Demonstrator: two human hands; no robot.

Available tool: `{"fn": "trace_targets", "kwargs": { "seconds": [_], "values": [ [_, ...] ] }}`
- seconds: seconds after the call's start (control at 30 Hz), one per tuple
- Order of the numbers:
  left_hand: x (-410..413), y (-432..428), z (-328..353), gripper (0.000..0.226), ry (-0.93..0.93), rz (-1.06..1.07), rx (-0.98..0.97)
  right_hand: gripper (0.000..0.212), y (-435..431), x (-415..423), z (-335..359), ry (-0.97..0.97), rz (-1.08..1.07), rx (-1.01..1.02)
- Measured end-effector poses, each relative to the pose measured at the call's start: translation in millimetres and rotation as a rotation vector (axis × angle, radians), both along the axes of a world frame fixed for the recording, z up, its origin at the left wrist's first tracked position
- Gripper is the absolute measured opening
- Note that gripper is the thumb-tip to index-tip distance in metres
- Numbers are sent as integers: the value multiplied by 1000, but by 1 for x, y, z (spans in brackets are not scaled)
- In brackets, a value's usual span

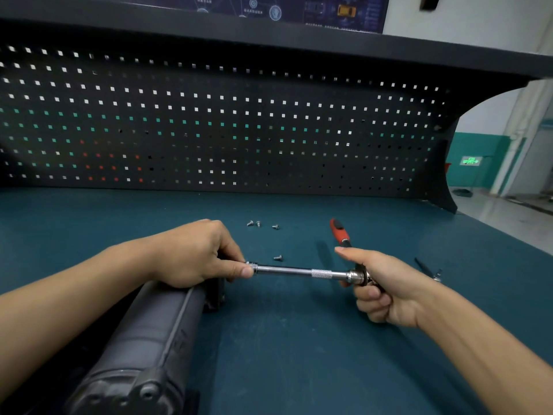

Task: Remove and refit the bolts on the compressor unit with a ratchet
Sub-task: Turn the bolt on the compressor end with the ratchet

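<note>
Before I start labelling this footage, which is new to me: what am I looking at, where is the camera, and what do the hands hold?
There is no machine here: one camera worn on a person's head looks down at their two bare hands. The left hand pinches the tip of a shiny extension bar at the end of the dark grey compressor unit. The right hand grips the ratchet, whose red and black handle sticks up behind it. Four loose bolts lie on the teal bench top, and a thin dark tool lies to the right. A perforated board stands behind.
</note>
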State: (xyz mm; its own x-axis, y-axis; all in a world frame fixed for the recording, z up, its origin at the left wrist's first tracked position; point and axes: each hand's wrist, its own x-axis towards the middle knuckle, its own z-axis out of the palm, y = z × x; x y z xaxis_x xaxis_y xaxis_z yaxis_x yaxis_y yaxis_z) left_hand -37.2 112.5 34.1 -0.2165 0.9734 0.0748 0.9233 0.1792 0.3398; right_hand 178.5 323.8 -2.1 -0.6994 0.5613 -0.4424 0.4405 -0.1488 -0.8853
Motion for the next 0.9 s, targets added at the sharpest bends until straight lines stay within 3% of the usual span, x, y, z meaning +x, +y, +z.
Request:
{"fn": "trace_targets", "kwargs": {
  "seconds": [0.07, 0.2, 0.3, 0.53, 0.73, 0.9],
  "values": [
    [0, 0, -1, 43, -6, 17, 7, 55, 1, 0, -2, 78, -13, 91],
    [0, 0, -3, 26, 11, 42, 6, 68, 3, 3, -6, 218, 18, 642],
    [0, 0, -3, 29, 30, 40, 0, 65, 9, 7, -9, 343, 72, 877],
    [4, -2, 1, 78, 92, 13, -48, 51, 15, 7, -16, 470, 143, 1082],
    [4, -3, 1, 56, 65, 26, -38, 42, 16, 9, -15, 390, 147, 1159],
    [4, -2, 0, 41, 43, 34, -33, 30, 17, 10, -9, 239, 175, 1366]
  ]
}}
